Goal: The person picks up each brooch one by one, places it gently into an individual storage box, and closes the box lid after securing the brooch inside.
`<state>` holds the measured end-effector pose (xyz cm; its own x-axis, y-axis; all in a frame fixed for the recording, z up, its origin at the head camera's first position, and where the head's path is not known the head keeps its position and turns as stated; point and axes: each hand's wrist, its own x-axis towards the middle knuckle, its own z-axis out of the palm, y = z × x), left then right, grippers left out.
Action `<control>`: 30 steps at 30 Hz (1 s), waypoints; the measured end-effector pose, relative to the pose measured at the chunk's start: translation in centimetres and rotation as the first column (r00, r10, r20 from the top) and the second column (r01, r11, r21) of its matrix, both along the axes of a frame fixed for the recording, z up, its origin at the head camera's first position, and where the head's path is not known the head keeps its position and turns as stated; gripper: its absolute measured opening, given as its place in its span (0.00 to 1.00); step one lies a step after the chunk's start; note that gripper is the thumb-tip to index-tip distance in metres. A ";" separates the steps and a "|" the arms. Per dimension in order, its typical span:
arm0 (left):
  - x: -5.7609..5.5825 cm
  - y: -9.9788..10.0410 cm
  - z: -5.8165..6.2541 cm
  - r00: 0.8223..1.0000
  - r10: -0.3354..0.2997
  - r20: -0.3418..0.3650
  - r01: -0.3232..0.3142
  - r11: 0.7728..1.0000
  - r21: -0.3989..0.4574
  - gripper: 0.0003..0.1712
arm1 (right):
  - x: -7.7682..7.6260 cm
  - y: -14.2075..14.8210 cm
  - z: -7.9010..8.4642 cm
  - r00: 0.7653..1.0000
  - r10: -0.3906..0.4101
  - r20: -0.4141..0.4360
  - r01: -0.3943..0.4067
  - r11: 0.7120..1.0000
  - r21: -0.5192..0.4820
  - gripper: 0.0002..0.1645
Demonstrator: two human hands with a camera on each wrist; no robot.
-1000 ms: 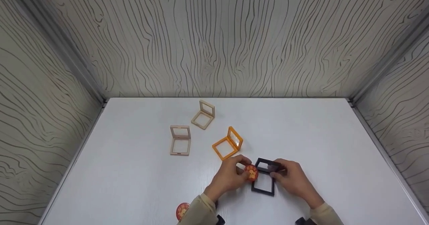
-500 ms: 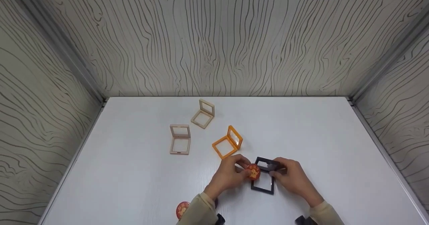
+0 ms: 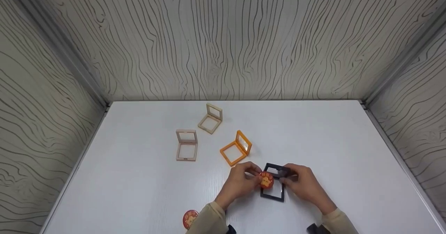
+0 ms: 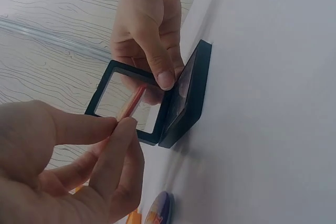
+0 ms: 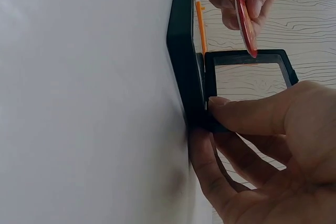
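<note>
My left hand (image 3: pixel 238 183) pinches a round red badge (image 3: pixel 267 180) with a yellow star figure between thumb and fingers. In the head view the badge overlaps the left side of a black hinged display frame (image 3: pixel 272 197). That frame stands unfolded, one half flat on the table and the other raised, with clear film in its windows. My right hand (image 3: pixel 303 187) grips the frame by its right side at the hinge. From the right wrist view, the badge (image 5: pixel 247 27) is held tilted on edge, near the raised half's rim.
An orange hinged frame (image 3: pixel 224 154) sits just beyond my left hand, unfolded. Farther back are a pinkish frame (image 3: pixel 186 159) and a beige frame (image 3: pixel 205 128), both unfolded. Another red badge (image 3: pixel 190 219) lies by my left sleeve. The left wrist view shows a blue-edged round badge (image 4: pixel 161 208).
My left hand has moved the badge slightly to the right, farther over the black frame. My right hand keeps its hold, and the other frames stay in place.
</note>
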<state>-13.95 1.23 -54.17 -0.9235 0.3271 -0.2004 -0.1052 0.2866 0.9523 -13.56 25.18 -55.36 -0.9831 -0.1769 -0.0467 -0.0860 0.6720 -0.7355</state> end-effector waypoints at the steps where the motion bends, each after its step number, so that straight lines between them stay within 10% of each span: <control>1: 0.0 0.1 0.0 1.000 0.001 0.001 -0.001 1.000 -0.004 0.06 | 0.0 0.0 0.0 1.000 0.000 -0.002 0.000 1.000 -0.002 0.16; 30: 0.4 1.8 -1.3 0.999 0.039 -0.005 -0.039 0.996 -0.082 0.07 | 0.0 0.2 -0.1 0.998 0.042 -0.036 -0.043 0.999 -0.023 0.16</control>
<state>-13.57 3.01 -55.51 -0.9359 0.2732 -0.2222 -0.1149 0.3598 0.9259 -13.54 25.37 -55.49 -0.9756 -0.2193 -0.0067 -0.1408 0.6493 -0.7474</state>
